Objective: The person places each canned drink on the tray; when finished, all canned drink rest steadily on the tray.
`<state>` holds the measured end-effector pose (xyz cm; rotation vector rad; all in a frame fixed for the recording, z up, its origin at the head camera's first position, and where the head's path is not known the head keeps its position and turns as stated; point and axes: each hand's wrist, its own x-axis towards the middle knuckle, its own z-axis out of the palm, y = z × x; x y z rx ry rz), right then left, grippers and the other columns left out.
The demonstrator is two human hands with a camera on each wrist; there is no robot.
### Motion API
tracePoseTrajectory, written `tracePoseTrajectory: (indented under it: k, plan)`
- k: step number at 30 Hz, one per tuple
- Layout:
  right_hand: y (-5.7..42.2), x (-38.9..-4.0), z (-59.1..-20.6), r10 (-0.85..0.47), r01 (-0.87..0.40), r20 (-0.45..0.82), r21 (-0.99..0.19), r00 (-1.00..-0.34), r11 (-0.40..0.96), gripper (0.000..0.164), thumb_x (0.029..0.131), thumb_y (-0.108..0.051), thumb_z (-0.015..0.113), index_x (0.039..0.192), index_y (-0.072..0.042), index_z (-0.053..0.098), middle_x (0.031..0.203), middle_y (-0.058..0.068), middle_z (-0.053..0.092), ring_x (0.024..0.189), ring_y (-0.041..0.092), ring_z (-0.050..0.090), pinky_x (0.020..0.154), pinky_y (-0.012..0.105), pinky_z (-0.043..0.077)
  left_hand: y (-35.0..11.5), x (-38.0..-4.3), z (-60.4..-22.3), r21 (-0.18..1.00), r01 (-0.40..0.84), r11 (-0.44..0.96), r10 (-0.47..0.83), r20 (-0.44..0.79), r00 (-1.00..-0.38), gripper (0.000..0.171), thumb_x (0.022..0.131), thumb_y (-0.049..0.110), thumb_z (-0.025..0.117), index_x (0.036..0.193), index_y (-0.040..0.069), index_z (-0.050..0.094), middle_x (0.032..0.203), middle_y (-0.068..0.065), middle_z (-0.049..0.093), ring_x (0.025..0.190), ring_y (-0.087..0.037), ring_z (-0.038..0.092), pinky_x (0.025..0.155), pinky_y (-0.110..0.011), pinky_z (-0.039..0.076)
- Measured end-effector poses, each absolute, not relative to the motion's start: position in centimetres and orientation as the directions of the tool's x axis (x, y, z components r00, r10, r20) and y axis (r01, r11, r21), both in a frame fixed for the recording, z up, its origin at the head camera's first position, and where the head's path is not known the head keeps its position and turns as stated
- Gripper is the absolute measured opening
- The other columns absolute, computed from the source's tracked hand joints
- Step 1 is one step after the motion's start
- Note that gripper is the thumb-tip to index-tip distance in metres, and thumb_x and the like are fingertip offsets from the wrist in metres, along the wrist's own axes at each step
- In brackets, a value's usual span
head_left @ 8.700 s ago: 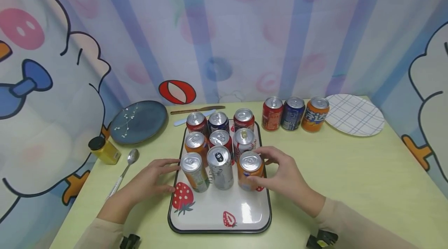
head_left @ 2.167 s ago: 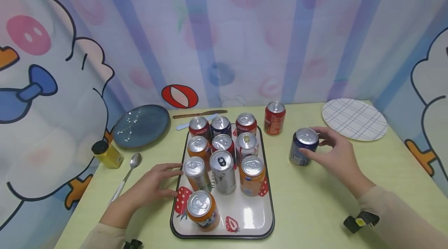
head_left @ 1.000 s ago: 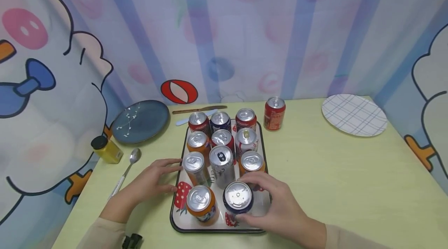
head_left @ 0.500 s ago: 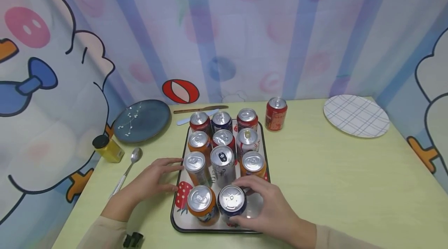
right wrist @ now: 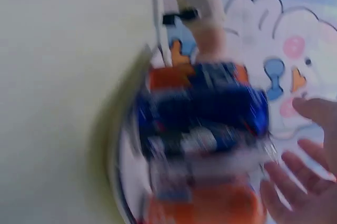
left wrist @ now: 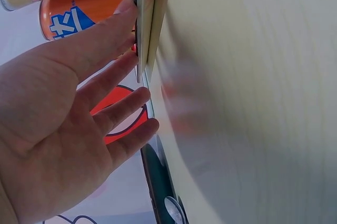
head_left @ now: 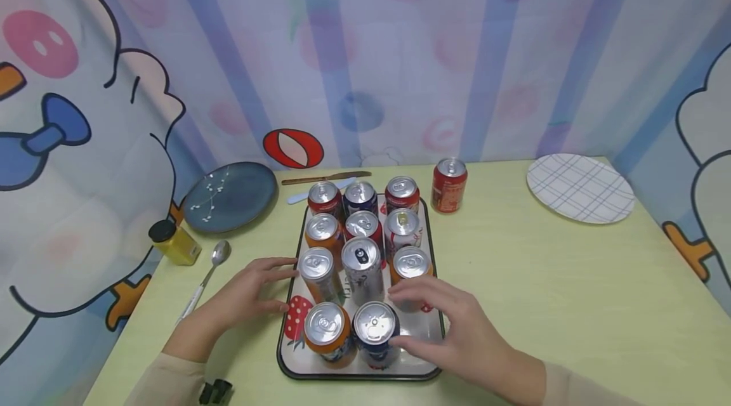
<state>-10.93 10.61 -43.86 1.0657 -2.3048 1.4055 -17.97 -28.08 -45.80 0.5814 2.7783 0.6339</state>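
Note:
A dark blue soda can [head_left: 374, 349] stands upright in the tray's front row, close beside an orange soda can [head_left: 327, 330]. My right hand [head_left: 471, 333] is just right of the blue can, its fingers spread and holding nothing. In the right wrist view, the blue can [right wrist: 205, 109] is blurred and the hand [right wrist: 308, 174] is apart from it. My left hand [head_left: 248, 295] rests with extended fingers at the left edge of the strawberry-print tray [head_left: 411, 365]. In the left wrist view, the left hand's fingertips [left wrist: 125, 7] meet that edge. Several more cans fill the rows behind.
A red can [head_left: 449, 187] stands behind the tray's right side. A checked plate [head_left: 579, 189] lies at the back right, a dark blue plate [head_left: 231, 196] at the back left. The spoon [head_left: 219, 252], yellow bottle [head_left: 176, 244] and knives [head_left: 325, 179] lie around the tray.
The orange and blue cans have gone from the table's right to the tray's front row. My right hand slid the blue can left, then let go and drew back right. The left hand stayed put.

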Motion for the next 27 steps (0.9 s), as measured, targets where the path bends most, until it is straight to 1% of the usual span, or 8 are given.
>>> tracePoseTrajectory:
  k: [3, 5, 8, 12, 16, 20, 23, 27]
  plan:
    - [11.9, -12.2, -43.0, -0.444, -0.702, 0.568, -0.671, -0.693, 0.239, 0.047, 0.08, -0.016, 0.09, 0.122, -0.019, 0.071, 0.124, -0.003, 0.071, 0.115, 0.012, 0.066, 0.096, 0.021, 0.057, -28.2, -18.0, -46.0, 0.456, 0.325, 0.828, 0.427, -0.138, -0.894, 0.059, 0.084, 0.029, 0.087, 0.139, 0.017, 0.067, 0.156, -0.01, 0.052, 0.146, -0.043, 0.042, 0.117, -0.067, 0.037]
    - [12.9, -13.4, -42.5, -0.422, -0.683, 0.56, -0.69, -0.713, 0.24, 0.044, 0.08, -0.011, 0.089, 0.121, -0.016, 0.072, 0.124, -0.002, 0.071, 0.116, 0.012, 0.066, 0.097, 0.023, 0.057, -28.3, -18.0, -46.1, 0.455, 0.322, 0.83, 0.424, -0.142, -0.894, 0.059, 0.084, 0.027, 0.087, 0.139, 0.017, 0.067, 0.156, -0.01, 0.051, 0.146, -0.043, 0.042, 0.118, -0.067, 0.036]
    - [14.3, -15.5, -42.3, -0.36, -0.651, 0.555, -0.716, -0.75, 0.253, 0.041, 0.081, -0.006, 0.088, 0.118, -0.014, 0.072, 0.124, 0.0, 0.071, 0.116, 0.011, 0.066, 0.092, 0.025, 0.06, -28.4, -18.1, -46.2, 0.453, 0.313, 0.835, 0.417, -0.149, -0.896, 0.06, 0.084, 0.026, 0.087, 0.14, 0.018, 0.067, 0.157, -0.009, 0.051, 0.147, -0.042, 0.041, 0.118, -0.066, 0.036]
    - [15.9, -19.0, -43.3, -0.27, -0.599, 0.536, -0.748, -0.799, 0.287, 0.04, 0.083, -0.001, 0.085, 0.119, -0.011, 0.071, 0.122, 0.006, 0.071, 0.114, 0.009, 0.066, 0.092, 0.024, 0.06, -28.4, -18.2, -46.1, 0.452, 0.315, 0.835, 0.417, -0.145, -0.897, 0.06, 0.084, 0.026, 0.087, 0.139, 0.018, 0.067, 0.157, -0.009, 0.051, 0.147, -0.042, 0.041, 0.119, -0.066, 0.036]
    - [17.3, -22.5, -44.8, -0.179, -0.502, 0.469, -0.791, -0.865, 0.349, 0.043, 0.088, -0.007, 0.082, 0.128, -0.007, 0.068, 0.126, 0.009, 0.069, 0.114, 0.013, 0.066, 0.094, 0.024, 0.059, -28.3, -18.3, -46.0, 0.453, 0.315, 0.834, 0.417, -0.145, -0.897, 0.06, 0.083, 0.026, 0.087, 0.139, 0.017, 0.067, 0.156, -0.01, 0.052, 0.147, -0.042, 0.041, 0.119, -0.066, 0.036]
    - [18.6, -25.8, -46.0, -0.078, -0.417, 0.427, -0.799, -0.901, 0.433, 0.048, 0.089, -0.013, 0.082, 0.133, -0.006, 0.065, 0.133, 0.011, 0.066, 0.118, 0.025, 0.065, 0.097, 0.036, 0.059, -28.3, -18.2, -45.9, 0.457, 0.321, 0.829, 0.424, -0.141, -0.894, 0.06, 0.083, 0.027, 0.087, 0.138, 0.015, 0.067, 0.156, -0.01, 0.052, 0.146, -0.043, 0.042, 0.118, -0.066, 0.036]
    - [19.4, -28.2, -46.6, -0.025, -0.389, 0.423, -0.808, -0.906, 0.443, 0.05, 0.09, -0.016, 0.082, 0.135, -0.004, 0.063, 0.135, 0.013, 0.064, 0.12, 0.031, 0.064, 0.1, 0.048, 0.057, -28.3, -18.1, -45.8, 0.462, 0.322, 0.826, 0.427, -0.141, -0.893, 0.06, 0.083, 0.028, 0.087, 0.138, 0.015, 0.067, 0.156, -0.011, 0.053, 0.145, -0.043, 0.042, 0.118, -0.066, 0.036]
    - [20.2, -30.7, -47.1, 0.0, -0.347, 0.385, -0.833, -0.923, 0.43, 0.06, 0.089, -0.023, 0.084, 0.139, -0.004, 0.059, 0.14, 0.014, 0.06, 0.125, 0.032, 0.06, 0.105, 0.051, 0.053, -28.2, -18.1, -45.8, 0.469, 0.305, 0.829, 0.415, -0.152, -0.897, 0.06, 0.083, 0.027, 0.087, 0.139, 0.016, 0.067, 0.156, -0.009, 0.052, 0.146, -0.042, 0.042, 0.119, -0.066, 0.036]
